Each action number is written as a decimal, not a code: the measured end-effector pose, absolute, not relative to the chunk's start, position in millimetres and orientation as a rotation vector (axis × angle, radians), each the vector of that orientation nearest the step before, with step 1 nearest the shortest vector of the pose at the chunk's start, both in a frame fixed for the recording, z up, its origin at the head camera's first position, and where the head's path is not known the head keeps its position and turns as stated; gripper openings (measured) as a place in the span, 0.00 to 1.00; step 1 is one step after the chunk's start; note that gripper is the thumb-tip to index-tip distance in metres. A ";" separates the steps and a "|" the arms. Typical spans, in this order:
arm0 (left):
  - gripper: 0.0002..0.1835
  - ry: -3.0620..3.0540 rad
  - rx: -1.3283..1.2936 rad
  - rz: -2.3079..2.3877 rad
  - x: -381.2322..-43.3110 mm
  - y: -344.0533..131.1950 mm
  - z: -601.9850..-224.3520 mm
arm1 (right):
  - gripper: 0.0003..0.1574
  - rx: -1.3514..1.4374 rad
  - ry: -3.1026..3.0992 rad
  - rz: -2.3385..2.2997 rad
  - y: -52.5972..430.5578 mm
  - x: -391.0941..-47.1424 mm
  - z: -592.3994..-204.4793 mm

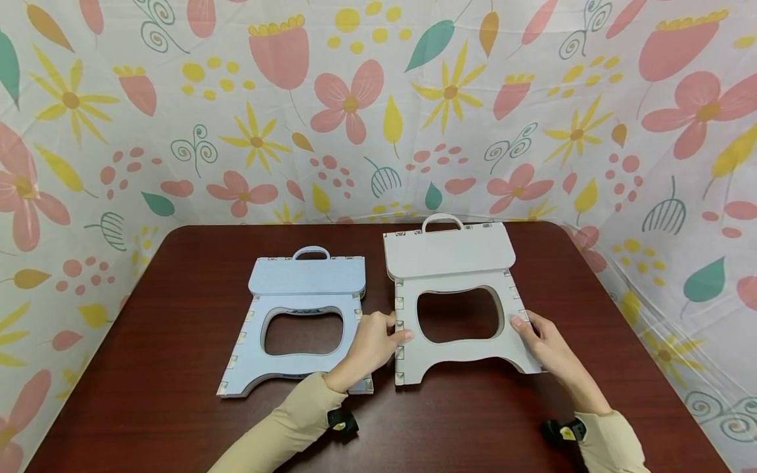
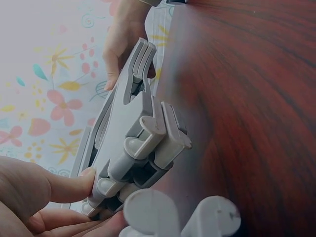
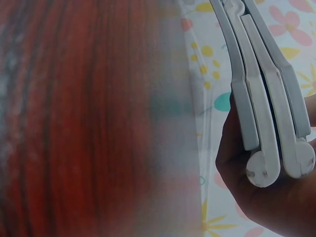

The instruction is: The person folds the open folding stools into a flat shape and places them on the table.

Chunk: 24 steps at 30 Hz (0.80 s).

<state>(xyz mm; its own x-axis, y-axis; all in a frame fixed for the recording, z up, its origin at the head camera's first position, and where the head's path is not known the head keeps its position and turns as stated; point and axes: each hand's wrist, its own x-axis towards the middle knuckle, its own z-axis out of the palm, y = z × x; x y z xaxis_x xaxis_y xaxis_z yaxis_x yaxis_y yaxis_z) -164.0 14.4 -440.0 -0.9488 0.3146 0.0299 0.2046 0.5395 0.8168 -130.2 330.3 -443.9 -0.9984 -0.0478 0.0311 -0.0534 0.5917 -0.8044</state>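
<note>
A folded white step stool [image 1: 449, 253] with a loop handle is on the right half of the table. My left hand [image 1: 369, 345] grips its left hinged edge, the thumb over the top face and the fingers beneath. On the opposite side my right hand [image 1: 550, 345] holds the right edge, thumb on top. In the left wrist view, the folded layers of the white stool [image 2: 123, 118] show edge-on, with both hands on it. Its leg ends [image 3: 264, 168] show in the right wrist view, with the right hand behind them. A folded light-blue step stool [image 1: 307, 276] lies to the left, partly covered by my left forearm.
The dark red-brown table [image 1: 148, 368] runs back to a wall hung with flower-patterned cloth [image 1: 355, 177]. The blue stool's rounded leg ends [image 2: 212, 217] appear close below the left hand in the left wrist view.
</note>
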 end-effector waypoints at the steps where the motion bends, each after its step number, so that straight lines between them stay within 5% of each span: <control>1: 0.31 2.650 0.448 1.380 -164.1 14.7 -440.2 | 0.23 0.088 -2.797 1.415 330.2 -130.1 -443.9; 24: 0.31 2.640 0.454 1.366 -164.3 13.7 -441.4 | 0.26 0.059 -2.820 1.460 329.1 -130.0 -442.4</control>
<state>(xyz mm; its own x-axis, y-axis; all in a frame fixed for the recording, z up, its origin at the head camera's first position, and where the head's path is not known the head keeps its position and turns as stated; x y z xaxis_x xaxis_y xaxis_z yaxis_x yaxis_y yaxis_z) -164.3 13.7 -441.4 -0.9454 0.3254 0.0185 0.2031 0.5437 0.8143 -130.0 329.1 -442.4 -0.9987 -0.0485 -0.0135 -0.0170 0.5770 -0.8166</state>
